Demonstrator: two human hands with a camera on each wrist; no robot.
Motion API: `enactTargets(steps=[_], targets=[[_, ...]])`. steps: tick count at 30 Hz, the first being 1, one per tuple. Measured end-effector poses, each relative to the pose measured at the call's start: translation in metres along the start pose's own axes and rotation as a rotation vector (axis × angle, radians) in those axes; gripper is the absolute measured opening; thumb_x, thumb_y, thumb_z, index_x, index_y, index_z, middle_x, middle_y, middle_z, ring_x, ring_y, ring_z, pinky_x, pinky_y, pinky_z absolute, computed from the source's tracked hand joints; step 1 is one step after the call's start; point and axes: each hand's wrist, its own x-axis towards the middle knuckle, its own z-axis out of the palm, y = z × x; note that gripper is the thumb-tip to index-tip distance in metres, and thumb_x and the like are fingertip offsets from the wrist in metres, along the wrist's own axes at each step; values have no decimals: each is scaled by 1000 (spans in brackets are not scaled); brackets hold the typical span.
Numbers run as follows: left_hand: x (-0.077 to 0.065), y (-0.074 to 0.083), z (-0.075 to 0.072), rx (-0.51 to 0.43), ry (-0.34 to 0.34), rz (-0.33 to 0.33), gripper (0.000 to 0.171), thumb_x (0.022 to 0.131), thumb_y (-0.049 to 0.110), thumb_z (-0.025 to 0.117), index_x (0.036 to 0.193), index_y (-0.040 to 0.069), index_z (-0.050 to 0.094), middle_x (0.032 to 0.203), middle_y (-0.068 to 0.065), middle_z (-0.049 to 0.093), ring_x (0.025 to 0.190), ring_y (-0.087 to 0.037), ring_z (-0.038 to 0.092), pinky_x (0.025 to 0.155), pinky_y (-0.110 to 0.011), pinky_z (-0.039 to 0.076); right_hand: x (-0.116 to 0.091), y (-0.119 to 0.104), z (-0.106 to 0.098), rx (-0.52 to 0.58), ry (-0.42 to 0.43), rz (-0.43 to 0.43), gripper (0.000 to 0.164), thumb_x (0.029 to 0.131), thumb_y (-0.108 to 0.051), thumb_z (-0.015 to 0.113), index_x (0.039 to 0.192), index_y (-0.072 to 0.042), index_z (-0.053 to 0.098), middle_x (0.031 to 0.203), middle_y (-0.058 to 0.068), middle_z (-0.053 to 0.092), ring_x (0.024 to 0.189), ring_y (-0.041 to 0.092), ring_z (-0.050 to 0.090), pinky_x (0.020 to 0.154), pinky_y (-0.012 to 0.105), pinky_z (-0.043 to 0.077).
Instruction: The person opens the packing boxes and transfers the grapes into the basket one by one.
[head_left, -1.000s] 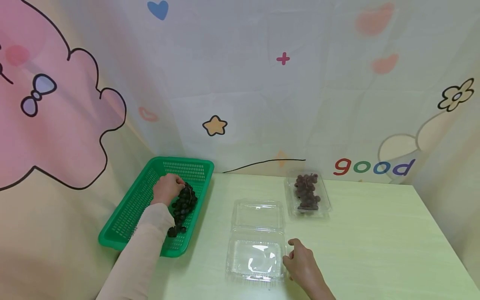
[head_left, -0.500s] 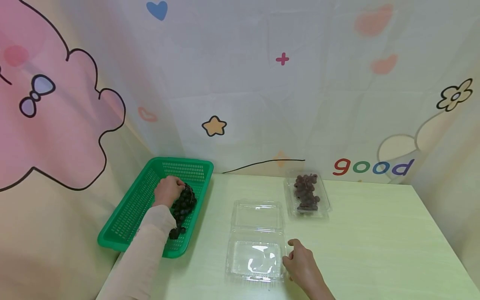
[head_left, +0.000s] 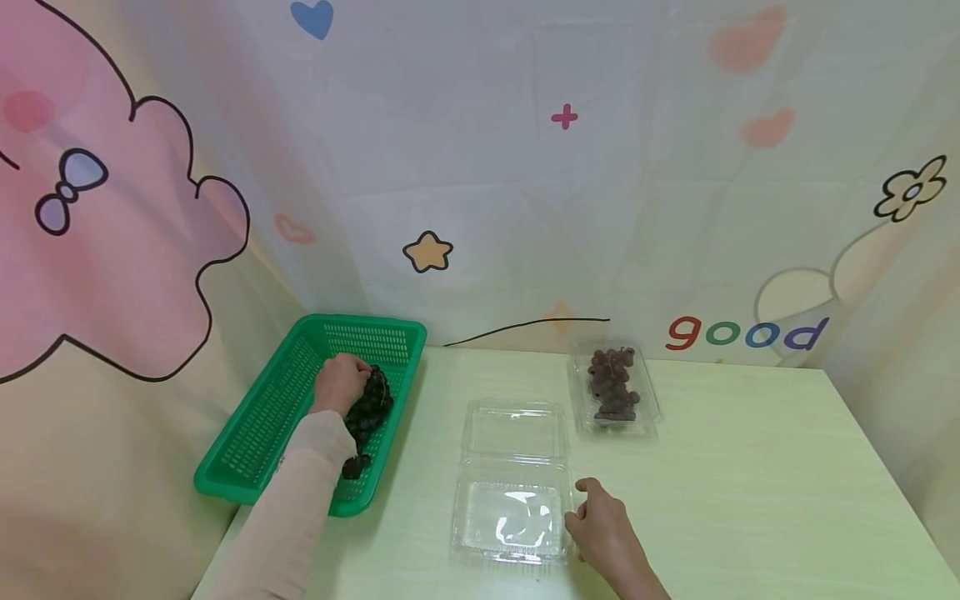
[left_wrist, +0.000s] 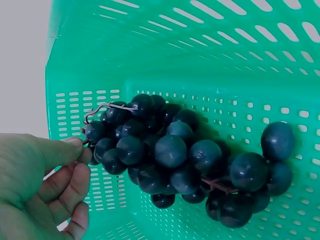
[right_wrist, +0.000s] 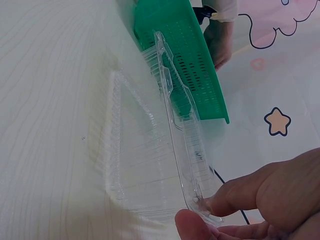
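A bunch of dark grapes (head_left: 371,406) lies along the right side of the green basket (head_left: 378,335). My left hand (head_left: 341,384) reaches into the basket and pinches the stem end of the bunch between thumb and fingertips. The left wrist view shows the grapes (left_wrist: 170,150) still within the basket, with a thin, bent stem on top. In front of me, a clear plastic clamshell box (head_left: 513,517) lies unfolded on the table. Its right edge is pinched by my right hand (head_left: 606,533); in the right wrist view, thumb and index finger (right_wrist: 237,195) meet at the rim.
Behind the unfolded box, to its right, a second clear box (head_left: 648,408) holds a bunch of reddish grapes (head_left: 612,379). A printed cloth (head_left: 487,167) hangs along the table's back edge. The pale green tabletop (head_left: 772,483) extends to the right.
My left hand has shifted slightly to the right at the stem, and the near end of the bunch has moved a little. The right hand and the box stay put.
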Motion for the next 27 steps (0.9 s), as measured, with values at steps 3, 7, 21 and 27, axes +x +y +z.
enactTargets(steps=[3, 7, 21, 27], targets=[[0, 1, 1, 5, -6, -5, 23, 106, 12, 59, 118, 0, 76, 117, -22, 72, 91, -36, 69, 80, -52, 57, 0, 0, 0, -5, 4, 4, 44, 86, 5, 62, 127, 18, 51, 74, 3, 53, 43, 13, 56, 50, 29, 44], [0, 3, 1, 13, -14, -9, 24, 106, 12, 59, 119, 0, 75, 116, -21, 72, 87, -33, 69, 76, -48, 57, 0, -1, 0, -9, 5, 10, 44, 86, 5, 63, 126, 18, 52, 74, 3, 53, 43, 13, 56, 49, 29, 43], [1, 6, 4, 41, -43, -13, 25, 106, 12, 57, 119, 2, 76, 119, -21, 72, 86, -33, 69, 73, -46, 56, -1, -1, 0, 8, -1, 22, 47, 85, 5, 62, 129, 17, 50, 76, 3, 53, 43, 13, 56, 48, 29, 43], [0, 6, 6, 51, -40, 0, 24, 106, 11, 58, 118, 3, 77, 117, -21, 72, 79, -31, 67, 67, -43, 53, 0, -1, 0, 11, 4, 10, 47, 84, 5, 62, 128, 18, 50, 76, 4, 52, 43, 13, 56, 47, 29, 43]])
